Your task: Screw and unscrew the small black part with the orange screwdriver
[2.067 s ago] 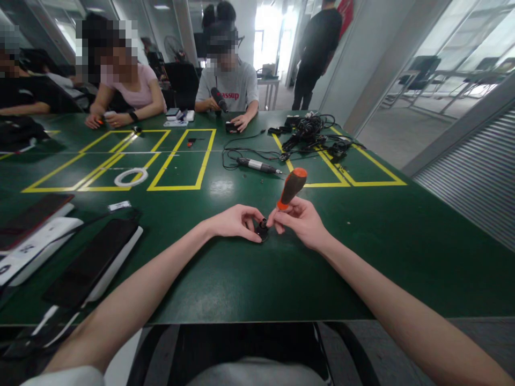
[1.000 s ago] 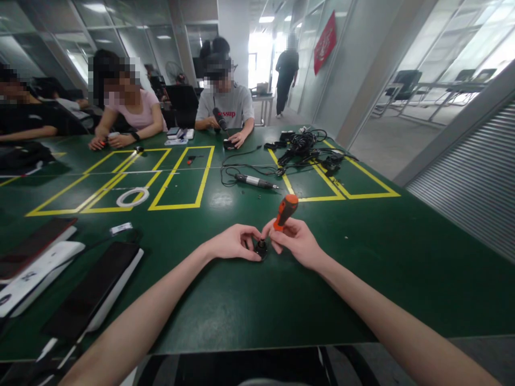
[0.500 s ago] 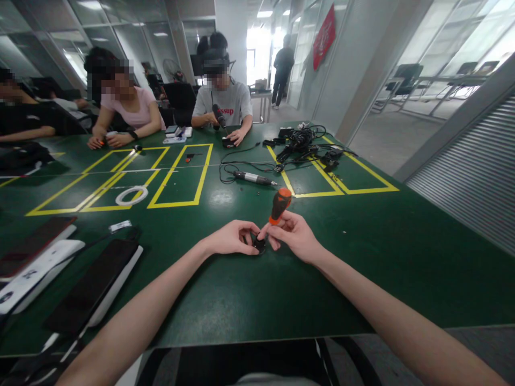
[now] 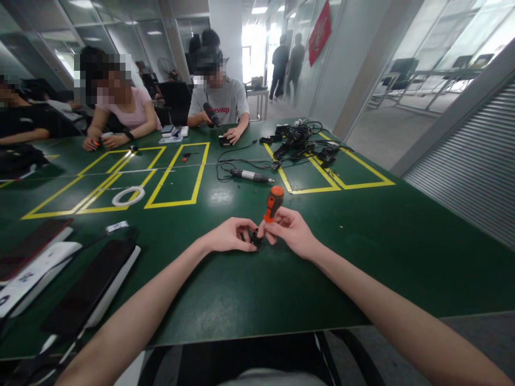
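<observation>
Free tabletop [image 4: 402, 252] right of the right hand [image 4: 293, 230]; ahead, a corded tool [image 4: 250, 175] as obstacle.

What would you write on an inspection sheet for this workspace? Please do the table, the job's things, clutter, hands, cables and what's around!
Surface: green tabletop, marked with yellow tape.
Job's things: orange-and-dark screwdriver, handle roughly upright, tip hidden; small black part.
Clutter: white ring and black-and-silver tool lying beyond the hands; dark slab at near left.
Hands: left hand has its fingers around the black part; right hand grips the screwdriver.
Cables: black tangle at far right.
Surroundings: people seated across the table, one in a pink shirt; red banner on the wall.
</observation>
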`<state>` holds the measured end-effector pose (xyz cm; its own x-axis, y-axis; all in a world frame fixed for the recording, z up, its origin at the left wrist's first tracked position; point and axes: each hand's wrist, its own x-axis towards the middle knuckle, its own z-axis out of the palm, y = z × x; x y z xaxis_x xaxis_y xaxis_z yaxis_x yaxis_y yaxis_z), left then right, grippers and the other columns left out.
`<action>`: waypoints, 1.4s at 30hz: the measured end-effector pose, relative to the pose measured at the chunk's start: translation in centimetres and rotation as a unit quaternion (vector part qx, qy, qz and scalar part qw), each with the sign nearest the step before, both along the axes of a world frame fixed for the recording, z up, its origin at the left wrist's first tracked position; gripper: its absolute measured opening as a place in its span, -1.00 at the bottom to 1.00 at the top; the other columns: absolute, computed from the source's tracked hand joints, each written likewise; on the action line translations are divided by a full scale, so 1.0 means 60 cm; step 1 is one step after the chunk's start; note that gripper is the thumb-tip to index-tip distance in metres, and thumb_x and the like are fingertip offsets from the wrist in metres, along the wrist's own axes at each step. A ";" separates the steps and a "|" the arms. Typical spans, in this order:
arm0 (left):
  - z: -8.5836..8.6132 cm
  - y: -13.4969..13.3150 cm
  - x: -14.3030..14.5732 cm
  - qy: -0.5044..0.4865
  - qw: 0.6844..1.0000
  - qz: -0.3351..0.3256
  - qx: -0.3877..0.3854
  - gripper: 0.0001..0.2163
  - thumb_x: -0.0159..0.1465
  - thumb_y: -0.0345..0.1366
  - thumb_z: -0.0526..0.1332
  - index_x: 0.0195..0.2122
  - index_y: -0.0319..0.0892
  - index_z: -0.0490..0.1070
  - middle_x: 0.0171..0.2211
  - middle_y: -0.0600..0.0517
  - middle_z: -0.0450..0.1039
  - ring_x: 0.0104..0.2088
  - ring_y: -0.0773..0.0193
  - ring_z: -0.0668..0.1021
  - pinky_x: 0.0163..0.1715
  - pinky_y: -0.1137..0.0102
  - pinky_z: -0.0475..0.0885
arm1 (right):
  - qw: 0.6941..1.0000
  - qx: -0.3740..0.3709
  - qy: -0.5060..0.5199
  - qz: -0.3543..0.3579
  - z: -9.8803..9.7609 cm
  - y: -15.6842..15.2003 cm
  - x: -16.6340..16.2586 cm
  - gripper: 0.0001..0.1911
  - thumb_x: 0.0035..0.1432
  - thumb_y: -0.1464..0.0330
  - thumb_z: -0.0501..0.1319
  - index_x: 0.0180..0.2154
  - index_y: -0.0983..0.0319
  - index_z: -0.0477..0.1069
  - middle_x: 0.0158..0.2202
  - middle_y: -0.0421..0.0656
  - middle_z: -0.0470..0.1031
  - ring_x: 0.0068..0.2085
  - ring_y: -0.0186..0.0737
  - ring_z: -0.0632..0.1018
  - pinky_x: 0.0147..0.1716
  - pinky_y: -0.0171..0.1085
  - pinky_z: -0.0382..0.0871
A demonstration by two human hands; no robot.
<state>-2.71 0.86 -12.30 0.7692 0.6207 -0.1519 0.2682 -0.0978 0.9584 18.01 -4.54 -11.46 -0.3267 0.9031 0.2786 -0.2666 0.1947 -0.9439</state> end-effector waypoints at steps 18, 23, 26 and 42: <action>0.000 -0.001 0.002 0.005 1.000 0.003 -0.001 -0.66 -0.01 -0.25 0.48 -0.23 -0.23 0.48 -0.39 0.12 0.50 -0.46 0.44 0.46 -0.40 0.49 0.37 | 1.000 0.000 -0.021 -0.014 0.002 0.001 0.002 -0.57 0.20 0.00 0.41 -0.35 0.26 0.54 -0.54 -0.23 0.49 -0.58 -0.38 0.41 -0.52 -0.31 0.32; 0.000 0.000 0.003 0.005 1.000 0.010 0.004 -0.68 -0.02 -0.26 0.48 -0.29 -0.22 0.45 -0.46 0.15 0.46 -0.47 0.44 0.45 -0.42 0.50 0.34 | 1.000 -0.005 0.019 0.002 -0.008 0.002 0.001 -0.60 0.16 0.05 0.46 -0.22 0.23 0.49 -0.43 -0.19 0.60 -0.57 -0.39 0.43 -0.53 -0.33 0.33; -0.001 0.001 0.002 -0.002 1.000 0.008 0.008 -0.68 -0.02 -0.27 0.48 -0.27 -0.22 0.47 -0.42 0.14 0.49 -0.45 0.43 0.47 -0.41 0.50 0.35 | 1.000 -0.003 0.005 -0.014 -0.007 0.003 0.002 -0.61 0.12 0.09 0.50 -0.30 0.22 0.45 -0.45 -0.20 0.59 -0.58 -0.40 0.40 -0.53 -0.33 0.33; -0.003 0.004 0.002 0.010 1.000 0.007 0.011 -0.63 -0.03 -0.24 0.49 -0.20 -0.22 0.51 -0.45 0.13 0.48 -0.45 0.40 0.48 -0.41 0.49 0.34 | 0.999 0.001 -0.016 -0.032 -0.001 0.004 0.005 -0.57 0.06 0.05 0.52 -0.35 0.21 0.44 -0.49 -0.22 0.57 -0.59 -0.37 0.41 -0.55 -0.32 0.33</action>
